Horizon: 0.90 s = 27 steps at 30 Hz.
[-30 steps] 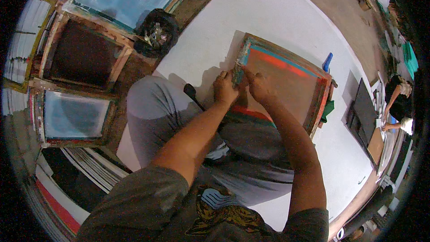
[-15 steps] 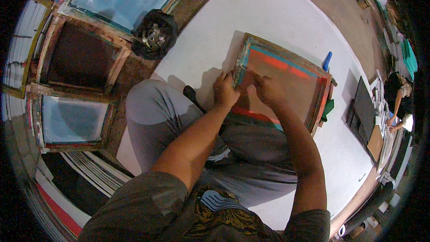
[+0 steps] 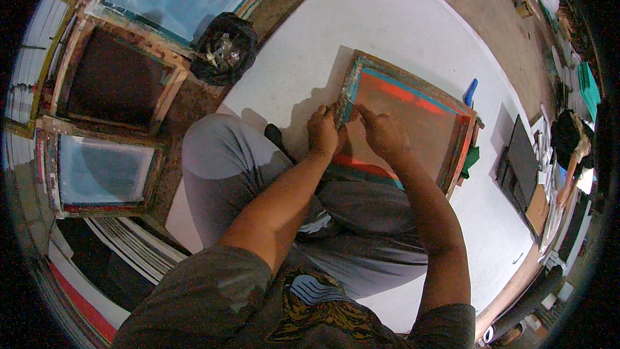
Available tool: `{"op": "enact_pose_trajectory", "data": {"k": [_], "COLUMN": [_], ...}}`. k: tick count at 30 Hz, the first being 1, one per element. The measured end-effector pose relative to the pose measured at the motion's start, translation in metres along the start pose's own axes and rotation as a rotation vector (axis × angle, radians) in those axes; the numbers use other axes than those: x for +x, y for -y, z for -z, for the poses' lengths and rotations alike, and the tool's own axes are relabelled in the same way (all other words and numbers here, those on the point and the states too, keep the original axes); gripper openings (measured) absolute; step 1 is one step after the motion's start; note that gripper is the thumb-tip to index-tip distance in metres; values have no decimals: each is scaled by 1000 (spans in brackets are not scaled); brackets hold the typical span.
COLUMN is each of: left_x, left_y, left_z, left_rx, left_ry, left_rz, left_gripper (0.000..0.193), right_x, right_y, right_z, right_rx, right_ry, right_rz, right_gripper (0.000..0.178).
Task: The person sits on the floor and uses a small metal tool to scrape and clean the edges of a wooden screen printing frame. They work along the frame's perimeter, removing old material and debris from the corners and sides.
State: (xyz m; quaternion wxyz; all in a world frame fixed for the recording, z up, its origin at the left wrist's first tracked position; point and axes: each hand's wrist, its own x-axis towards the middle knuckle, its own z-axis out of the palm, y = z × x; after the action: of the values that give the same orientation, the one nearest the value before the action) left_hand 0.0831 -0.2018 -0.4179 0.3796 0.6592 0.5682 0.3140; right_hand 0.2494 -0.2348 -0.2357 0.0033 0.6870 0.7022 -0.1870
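Head view: the left hand (image 3: 323, 132) is clamped on the left bar of a framed screen (image 3: 429, 139), fingers curled about the worn wooden edge. Just to its right, the right hand (image 3: 385, 134) is over the brownish panel, fingers bent and one reaching toward that same bar; whether it pinches anything or touches the surface cannot be told. The two hands are close but apart. The framed screen lies in front of both hands, spreading mostly ahead and to the right of them, with red-orange streaks and a blue strip inside its far edge and more red-orange by its near edge.

Under it, a white board (image 3: 310, 39) stretches out beyond the hands and to either side. Behind and left of the left hand is a bent knee in grey trousers (image 3: 223, 155). Right of the right hand, past the frame's far end, are a blue object (image 3: 471, 92) and a green piece (image 3: 473, 155), with a black flat panel (image 3: 522, 155) farther right. Well left of the left hand and ahead is a black plastic bag (image 3: 223, 29) with shiny contents, near three more frames (image 3: 77, 84). Far to the right of both hands, another person's arm (image 3: 570, 178) shows.
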Motion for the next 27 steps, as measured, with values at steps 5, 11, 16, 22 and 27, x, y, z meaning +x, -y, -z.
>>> {"op": "enact_pose_trajectory", "data": {"k": [5, 11, 16, 22, 27], "left_x": [-12, -8, -7, 2, -6], "left_y": [-73, -90, -53, -9, -66], "left_z": [37, 58, 21, 4, 36], "left_rx": [96, 110, 224, -71, 243], "left_ry": [36, 91, 45, -21, 31], "left_rz": [-110, -63, -139, 61, -140], "left_gripper": [55, 59, 57, 53, 56], "right_x": [-7, 4, -15, 0, -3], "right_y": [9, 6, -8, 3, -5], "right_z": [-12, 12, -34, -24, -10], "right_rx": [-250, 147, -210, 254, 438], "right_ry": [102, 128, 27, 94, 116], "right_rz": [-79, 22, -38, -96, -98], "right_gripper": [62, 68, 62, 59, 53]}}
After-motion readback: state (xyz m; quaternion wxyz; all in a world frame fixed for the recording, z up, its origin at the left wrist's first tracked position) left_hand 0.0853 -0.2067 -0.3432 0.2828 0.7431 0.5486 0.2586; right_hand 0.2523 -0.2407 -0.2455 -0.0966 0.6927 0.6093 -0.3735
